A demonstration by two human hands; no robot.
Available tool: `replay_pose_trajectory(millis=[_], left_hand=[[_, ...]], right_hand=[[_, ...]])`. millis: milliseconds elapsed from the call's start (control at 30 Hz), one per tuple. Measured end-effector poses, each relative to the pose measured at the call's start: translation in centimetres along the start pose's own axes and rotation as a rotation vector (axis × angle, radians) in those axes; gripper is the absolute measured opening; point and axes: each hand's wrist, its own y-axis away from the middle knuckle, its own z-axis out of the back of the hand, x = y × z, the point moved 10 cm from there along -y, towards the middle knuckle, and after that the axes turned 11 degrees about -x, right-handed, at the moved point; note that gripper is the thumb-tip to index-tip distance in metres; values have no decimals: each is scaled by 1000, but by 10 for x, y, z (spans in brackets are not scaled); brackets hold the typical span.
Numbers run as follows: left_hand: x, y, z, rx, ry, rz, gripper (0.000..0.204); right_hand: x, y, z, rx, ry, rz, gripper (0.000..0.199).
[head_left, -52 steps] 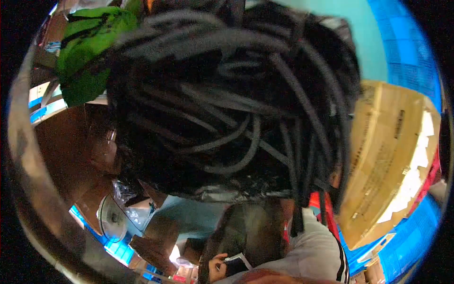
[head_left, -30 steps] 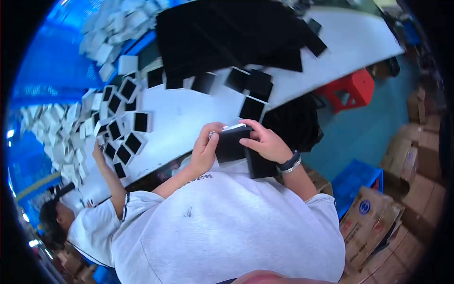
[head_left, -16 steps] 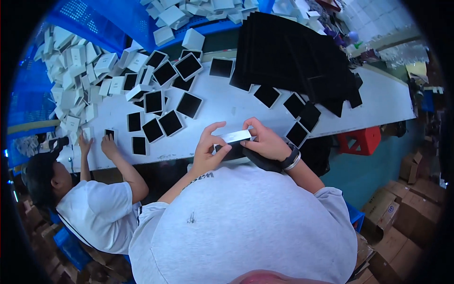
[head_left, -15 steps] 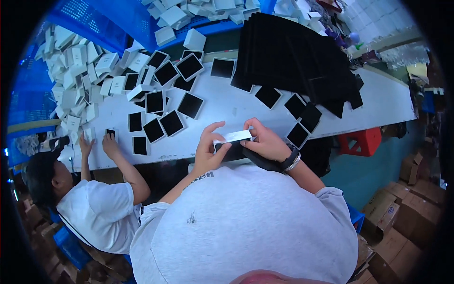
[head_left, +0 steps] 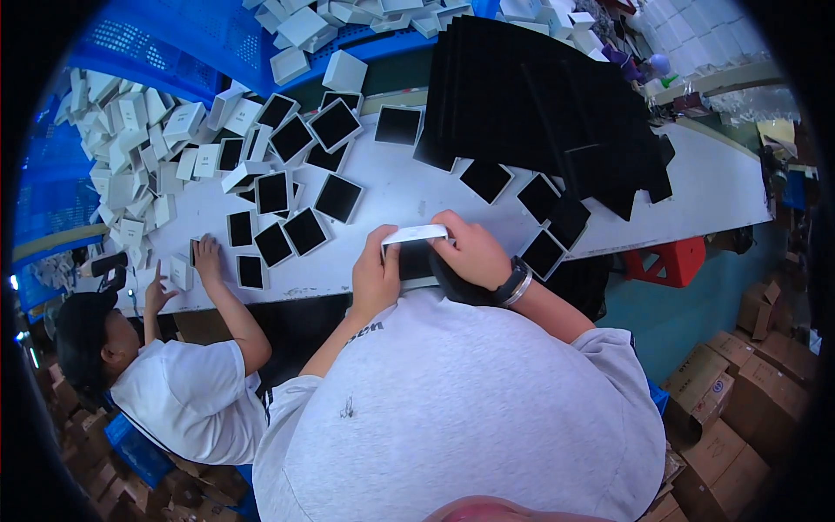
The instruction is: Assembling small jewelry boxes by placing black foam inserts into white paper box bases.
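Close in front of my chest I hold a small white box (head_left: 416,233) between both hands, its black-lined inside tilted toward me. My left hand (head_left: 377,274) is closed on the box's left end, with the thumb pressing at the black inside. My right hand (head_left: 475,254) grips the right end in the same way and wears a dark band and a light bracelet at the wrist. Something black hangs under my right palm; what it is I cannot make out. Ahead on the white table (head_left: 383,196) lie several open white boxes with black insides (head_left: 337,197).
A large stack of black sheets (head_left: 513,96) covers the table's far right. White boxes are heaped (head_left: 130,148) at the far left, near blue crates (head_left: 148,48). A co-worker (head_left: 174,383) sits at my left, handling boxes. A red stool (head_left: 668,261) and cartons (head_left: 748,391) stand at right.
The box in my hands has tipped so its black inside shows more, and my fingers have closed around its ends. The co-worker's farther-right hand has shifted up over a box.
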Motion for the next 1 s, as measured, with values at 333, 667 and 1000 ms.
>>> replay_pose_trajectory(millis=[333,667,1000], left_hand=[[115,-34,-33,182,461,230,43],[22,-136,55,-298,-316,-638,44],[61,-395,15,-309,-85,73,50]], right_hand=[[-83,-35,-113,441,92,-68,43],[-89,-41,-12,80,-283,-192,39],[-89,12,63,-154,-807,-272,48]])
